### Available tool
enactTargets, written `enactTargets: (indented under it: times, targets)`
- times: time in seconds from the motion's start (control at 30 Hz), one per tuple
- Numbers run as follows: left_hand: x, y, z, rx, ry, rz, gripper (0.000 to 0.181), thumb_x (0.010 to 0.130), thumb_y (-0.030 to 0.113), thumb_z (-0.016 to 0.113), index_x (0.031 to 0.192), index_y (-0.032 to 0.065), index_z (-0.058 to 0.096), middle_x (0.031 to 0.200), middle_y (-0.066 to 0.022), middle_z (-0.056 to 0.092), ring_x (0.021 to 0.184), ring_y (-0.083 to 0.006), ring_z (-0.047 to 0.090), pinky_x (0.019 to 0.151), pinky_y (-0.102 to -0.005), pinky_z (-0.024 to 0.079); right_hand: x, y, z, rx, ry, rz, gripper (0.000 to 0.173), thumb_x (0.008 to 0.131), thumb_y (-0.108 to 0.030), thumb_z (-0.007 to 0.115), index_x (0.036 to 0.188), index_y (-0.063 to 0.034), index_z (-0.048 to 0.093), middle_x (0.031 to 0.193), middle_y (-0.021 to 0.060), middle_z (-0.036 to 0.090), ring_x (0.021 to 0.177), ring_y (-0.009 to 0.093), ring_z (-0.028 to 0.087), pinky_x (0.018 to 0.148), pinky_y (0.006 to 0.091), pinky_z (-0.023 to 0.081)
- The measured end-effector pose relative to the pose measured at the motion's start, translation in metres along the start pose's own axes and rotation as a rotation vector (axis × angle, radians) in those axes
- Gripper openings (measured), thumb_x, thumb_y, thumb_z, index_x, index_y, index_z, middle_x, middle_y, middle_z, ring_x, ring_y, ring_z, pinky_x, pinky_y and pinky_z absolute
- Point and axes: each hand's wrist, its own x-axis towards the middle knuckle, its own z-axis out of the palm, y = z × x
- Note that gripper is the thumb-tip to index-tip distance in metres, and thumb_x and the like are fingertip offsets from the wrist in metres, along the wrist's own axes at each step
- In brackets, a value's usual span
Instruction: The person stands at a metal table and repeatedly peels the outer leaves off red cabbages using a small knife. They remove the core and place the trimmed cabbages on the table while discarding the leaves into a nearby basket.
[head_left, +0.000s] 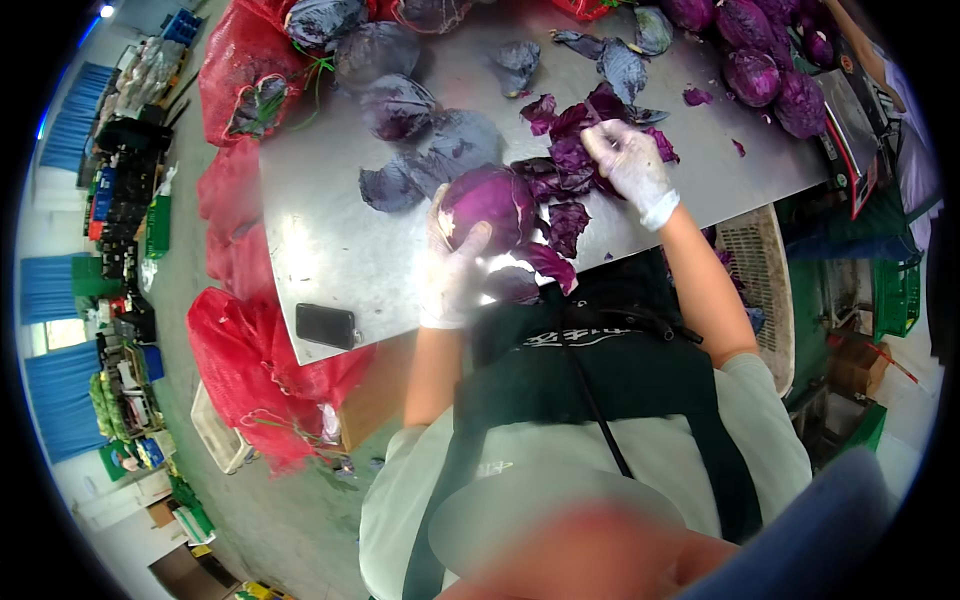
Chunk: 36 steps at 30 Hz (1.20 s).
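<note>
My left hand (455, 262), in a pale thin glove, grips a red cabbage (491, 208) from its left and near side, close to the near edge of the metal table (337, 255). My right hand (626, 161), gloved too, is up and to the right of that cabbage, over a heap of torn purple leaves (571, 154). Its fingers are curled, with something thin and greyish at their tips; whether it is a blade or a leaf I cannot tell. Loose leaves (546, 264) lie beside the held cabbage. Dull outer leaves (457, 146) are spread behind it.
Untrimmed cabbages (397, 107) and red mesh sacks (244, 71) are at the far left. Peeled cabbages (752, 77) are piled at the far right, near a scale (851, 142) and another person's arm (862, 49). A phone (325, 325) lies at the near left corner; a plastic crate (757, 270) is below the table.
</note>
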Motion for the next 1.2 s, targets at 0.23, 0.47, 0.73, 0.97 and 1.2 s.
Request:
enactTargets:
  times: [0.23, 0.47, 0.73, 0.97, 1.2]
  targets:
    - [-0.003, -0.008, 0.008, 0.138, 0.042, 0.034, 0.085, 0.085, -0.005, 0.07, 0.153, 0.0059, 0.02, 0.134, -0.0153, 0.052, 0.115, -0.0233, 0.059, 0.095, -0.0387, 0.054, -0.046, -0.04, 0.035, -0.207, -0.395, -0.095, 0.077, 0.084, -0.044, 0.064, 0.139, 0.0039, 0.042, 0.086, 0.0276, 0.069, 0.084, 0.042, 0.07, 0.081, 0.0459, 0.056]
    - [-0.006, -0.019, 0.022, 0.45, 0.043, 0.221, 0.087, 0.082, -0.001, 0.075, 0.151, -0.0012, 0.021, 0.131, -0.0157, 0.053, 0.11, -0.0212, 0.059, 0.095, -0.0333, 0.052, -0.04, -0.021, 0.04, -0.071, -0.436, -0.057, 0.072, 0.08, -0.033, 0.063, 0.139, 0.0012, 0.041, 0.089, 0.0274, 0.069, 0.086, 0.041, 0.07, 0.082, 0.046, 0.054]
    - [0.013, 0.008, 0.002, 0.064, -0.108, -0.033, 0.077, 0.087, 0.004, 0.072, 0.15, 0.0009, 0.029, 0.131, -0.0143, 0.059, 0.118, -0.0246, 0.06, 0.1, -0.0378, 0.051, -0.037, -0.014, 0.045, 0.445, -0.404, 0.268, 0.055, 0.085, -0.001, 0.054, 0.138, -0.0129, 0.053, 0.069, 0.0011, 0.058, 0.047, 0.007, 0.047, 0.045, 0.0234, 0.04]
    - [0.009, 0.005, -0.026, -0.402, -0.264, -0.181, 0.062, 0.092, 0.018, 0.065, 0.145, -0.0026, 0.041, 0.143, -0.0188, 0.051, 0.133, -0.0325, 0.052, 0.113, -0.0494, 0.041, -0.001, 0.019, 0.035, 0.556, -0.181, 0.257, 0.025, 0.088, 0.0, 0.057, 0.11, -0.0081, 0.066, 0.064, -0.0012, 0.051, 0.045, 0.006, 0.042, 0.038, 0.0233, 0.033]
    - [-0.007, 0.032, 0.021, -0.248, -0.191, 0.055, 0.063, 0.091, 0.024, 0.064, 0.145, 0.0009, 0.041, 0.141, -0.0157, 0.052, 0.132, -0.0292, 0.051, 0.111, -0.045, 0.042, -0.023, -0.066, -0.003, 0.186, -0.152, -0.062, 0.051, 0.091, -0.039, 0.071, 0.126, -0.003, 0.059, 0.083, 0.0104, 0.067, 0.069, 0.018, 0.066, 0.064, 0.0322, 0.052]
